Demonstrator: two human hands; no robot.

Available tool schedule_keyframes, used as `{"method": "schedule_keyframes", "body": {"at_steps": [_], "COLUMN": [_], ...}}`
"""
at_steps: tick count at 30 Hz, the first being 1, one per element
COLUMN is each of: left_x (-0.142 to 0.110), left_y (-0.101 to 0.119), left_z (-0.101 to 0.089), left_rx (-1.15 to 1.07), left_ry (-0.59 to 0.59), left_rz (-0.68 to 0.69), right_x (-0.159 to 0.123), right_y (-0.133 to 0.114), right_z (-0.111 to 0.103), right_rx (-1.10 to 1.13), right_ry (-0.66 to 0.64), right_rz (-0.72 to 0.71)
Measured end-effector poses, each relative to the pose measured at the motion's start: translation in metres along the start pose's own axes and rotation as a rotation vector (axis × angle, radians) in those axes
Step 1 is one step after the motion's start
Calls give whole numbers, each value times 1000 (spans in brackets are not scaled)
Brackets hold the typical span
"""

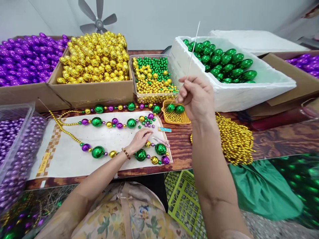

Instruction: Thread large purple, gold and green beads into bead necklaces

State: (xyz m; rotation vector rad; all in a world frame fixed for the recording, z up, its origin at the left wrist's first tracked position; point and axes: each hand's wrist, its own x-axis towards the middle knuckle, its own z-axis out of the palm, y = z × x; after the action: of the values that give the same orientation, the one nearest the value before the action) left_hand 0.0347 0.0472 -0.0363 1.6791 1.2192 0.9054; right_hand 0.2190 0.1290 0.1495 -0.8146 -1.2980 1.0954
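Observation:
My right hand (198, 96) is raised over the table, its fingers closed around a long thin needle (193, 46) that points upward. My left hand (141, 139), with a beaded bracelet at the wrist, rests low over the white mat (74, 139); its fingertips are pinched together, and whatever is in them is too small to make out. Beside those fingertips lie loose small purple and green beads (147, 123) and a pair of pink-handled snips (163, 142). A bead strand (97, 152) of green, purple and gold runs along the mat, with further strands above it.
Boxes of purple beads (27, 63) and gold beads (94, 59) line the back. Beyond my right hand stands a white foam box (249, 89) of green beads. A yellow basket (183, 119), a bead tub (154, 96) and a gold bead pile (233, 141) are close by.

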Motion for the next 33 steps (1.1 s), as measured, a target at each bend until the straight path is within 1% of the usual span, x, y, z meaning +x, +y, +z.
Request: {"method": "schedule_keyframes", "body": {"at_steps": [2,4,6,8,9,11,12,14,16,19,22,24,25,27,29,31,33], "left_x": [-2,3,18,47,66,107,127,162,186,204,210,209,206,196,177,151,119], "left_y": [1,5,14,27,34,47,52,60,63,61,59,60,61,63,64,63,60], "left_z": [-4,-10,-13,-11,-7,7,17,37,56,74,78,73,67,52,33,11,-10], "left_rx": [99,199,298,403,460,590,649,730,769,810,836,783,711,481,205,-73,-353], "left_ry": [4,51,112,131,106,14,-38,-106,-134,-151,-174,-168,-150,-82,-11,23,51], "left_rz": [29,77,149,226,263,310,325,344,345,298,270,279,281,247,157,42,-51], "right_x": [-26,-55,-83,-106,-114,-126,-129,-135,-139,-144,-147,-148,-149,-148,-148,-148,-150], "right_y": [6,16,29,40,45,50,51,51,51,54,60,62,62,62,61,61,62], "right_z": [-4,-6,-3,4,10,21,26,34,38,36,32,30,30,32,36,42,48], "right_rx": [0,0,-2,2,12,50,71,101,112,128,140,144,147,153,146,137,127], "right_ry": [0,5,-3,-14,-27,-61,-73,-87,-101,-129,-128,-121,-117,-115,-124,-139,-153], "right_rz": [21,56,114,155,168,181,183,180,176,168,181,193,194,181,161,152,160]}}
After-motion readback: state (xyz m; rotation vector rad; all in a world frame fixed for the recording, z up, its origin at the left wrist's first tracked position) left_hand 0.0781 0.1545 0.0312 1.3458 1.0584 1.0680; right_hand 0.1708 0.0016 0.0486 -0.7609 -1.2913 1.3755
